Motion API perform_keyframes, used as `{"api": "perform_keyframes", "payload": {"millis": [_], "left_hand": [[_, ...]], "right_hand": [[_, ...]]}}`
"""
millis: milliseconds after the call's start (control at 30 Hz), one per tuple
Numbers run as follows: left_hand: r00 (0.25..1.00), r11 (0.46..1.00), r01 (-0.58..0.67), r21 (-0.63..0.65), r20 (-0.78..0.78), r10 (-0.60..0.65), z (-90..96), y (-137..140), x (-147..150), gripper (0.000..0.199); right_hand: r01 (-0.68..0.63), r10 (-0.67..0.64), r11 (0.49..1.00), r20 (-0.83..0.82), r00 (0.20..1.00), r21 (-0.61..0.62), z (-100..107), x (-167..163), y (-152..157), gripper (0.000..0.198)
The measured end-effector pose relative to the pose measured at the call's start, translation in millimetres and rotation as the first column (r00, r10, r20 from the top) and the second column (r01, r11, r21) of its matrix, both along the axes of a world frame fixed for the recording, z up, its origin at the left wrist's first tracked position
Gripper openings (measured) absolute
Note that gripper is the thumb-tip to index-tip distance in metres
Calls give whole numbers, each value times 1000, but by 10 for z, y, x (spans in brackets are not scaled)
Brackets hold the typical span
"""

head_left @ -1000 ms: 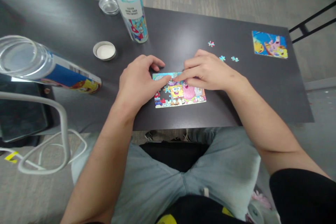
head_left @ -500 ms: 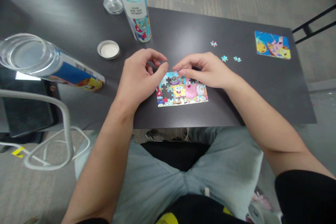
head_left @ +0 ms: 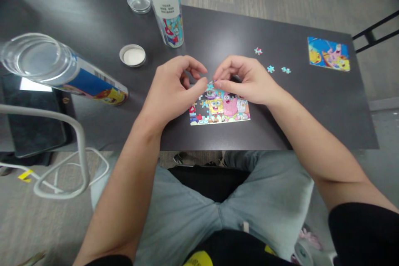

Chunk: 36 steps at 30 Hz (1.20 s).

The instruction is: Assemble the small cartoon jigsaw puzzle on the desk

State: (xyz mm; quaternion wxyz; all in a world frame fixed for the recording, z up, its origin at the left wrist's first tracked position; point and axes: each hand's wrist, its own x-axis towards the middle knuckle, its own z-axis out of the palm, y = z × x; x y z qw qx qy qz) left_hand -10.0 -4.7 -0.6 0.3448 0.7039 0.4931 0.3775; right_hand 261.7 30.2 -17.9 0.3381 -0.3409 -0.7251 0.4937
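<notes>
Above a lap in pale jeans (head_left: 268, 191), at the near edge of a dark table (head_left: 218, 139), lies a partly filled SpongeBob jigsaw puzzle (head_left: 230, 107), gaps showing toward its left side. Over its far edge, the right hand (head_left: 251, 78) pinches a small puzzle piece (head_left: 213, 82) between thumb and fingertips. The left hand (head_left: 173, 87) is just beside it, fingers loosely curled and thumb apart from the forefinger; whether its thumb touches that piece, I can't tell. Off to the left, a thick white cable (head_left: 79, 141) loops in front of a black tablet (head_left: 35, 120), partly hidden by a clear tube with a blue label (head_left: 90, 85). Past the right hand are two blue loose pieces (head_left: 270, 69) and a reddish piece (head_left: 258, 51); well to their right lies a SpongeBob picture card (head_left: 329, 55). Farther out, a white-lined lid (head_left: 133, 55) sits near a second tube (head_left: 170, 12), standing upright, with a silvery lid (head_left: 139, 3) beside it.
</notes>
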Motion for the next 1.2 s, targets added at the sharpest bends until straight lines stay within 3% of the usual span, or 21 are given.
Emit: {"api": "perform_keyframes", "payload": {"millis": [133,300,667,933,1200], "left_hand": [[998,997,67,-28,13,-67,19,-21,-1,25],[999,999,-33,3,2,33,-15,16,3,10],[993,992,-117,48,-16,118,-133,93,4,19],[994,994,-111,-10,-10,110,-139,96,2,16],[997,994,-71,-79,12,73,-61,85,-78,17]], "right_hand": [[70,-73,996,-55,996,-47,-42,-19,19,71],[88,-93,994,-81,992,-61,-54,-25,17,73],[70,-73,995,44,996,76,-43,34,0,49],[45,-45,999,87,995,-4,73,-92,-123,40],[58,-56,998,162,985,-7,146,-172,-198,27]]}}
